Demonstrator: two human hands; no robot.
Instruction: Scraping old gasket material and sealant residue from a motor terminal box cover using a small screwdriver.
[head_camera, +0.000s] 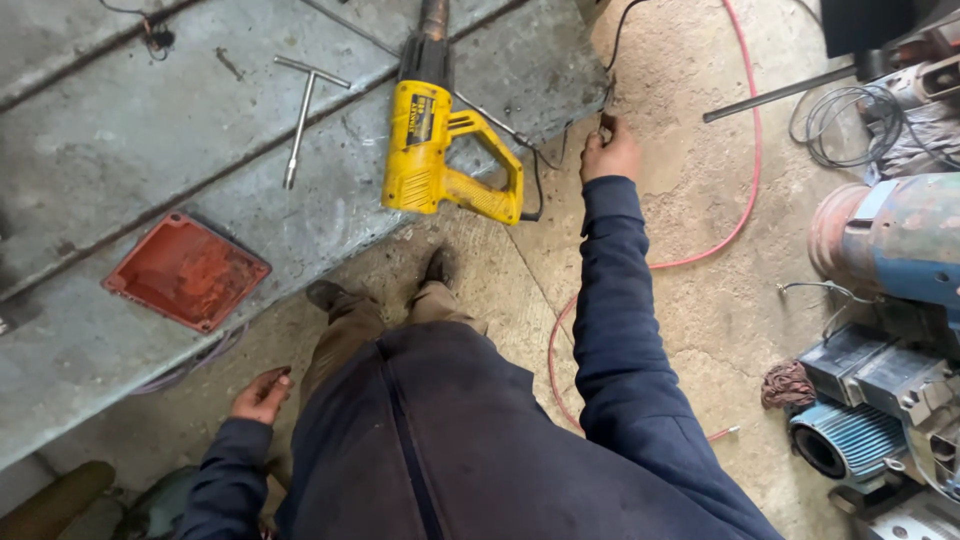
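Gripping the black cord (612, 45) at the counter (120, 130) corner, the right hand (608, 152), clenched on it, risks dragging the yellow heat gun (432, 150) off the edge near the boots (385, 285); the left hand (262, 395) hangs loosely curled, empty.

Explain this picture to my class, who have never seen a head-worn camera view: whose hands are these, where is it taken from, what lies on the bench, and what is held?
The single picture comes from a camera on a person's head, looking down their own dark blue jacket and legs to a concrete floor. The right hand reaches forward to the corner of a grey metal workbench and closes on something small; what it is cannot be told. The left hand hangs by the thigh, holding nothing. On the bench lie a yellow heat gun, a T-shaped metal wrench and a red square tray. Electric motors and a red hose lie on the floor at the right.
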